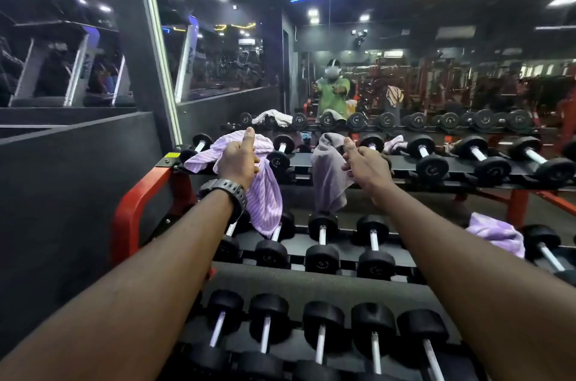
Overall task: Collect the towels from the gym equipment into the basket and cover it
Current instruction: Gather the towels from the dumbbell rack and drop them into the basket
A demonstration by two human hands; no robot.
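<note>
Both arms stretched out over a three-tier dumbbell rack (327, 176), each grip closed on its own towel. Left hand (238, 162) bunched around a striped lilac towel (265, 200), thumb up, cloth gathered high so part hangs below the wrist toward the middle tier while the rest lies draped on the top tier beyond the knuckles. Right hand (364, 162) pinching a grey towel (328, 175) just to its left, fabric dangling free, lower edge near the dumbbells beneath. Holding from the top likely lets each towel peel off the handles without snagging. Further to the right and lower than the right grip, another lilac towel (495, 235) heaped on the middle tier, untouched. Beyond both grips, a white towel (274, 117) on dumbbells by the mirror. No basket in view, so collecting looks barely begun; covering not yet done.
</note>
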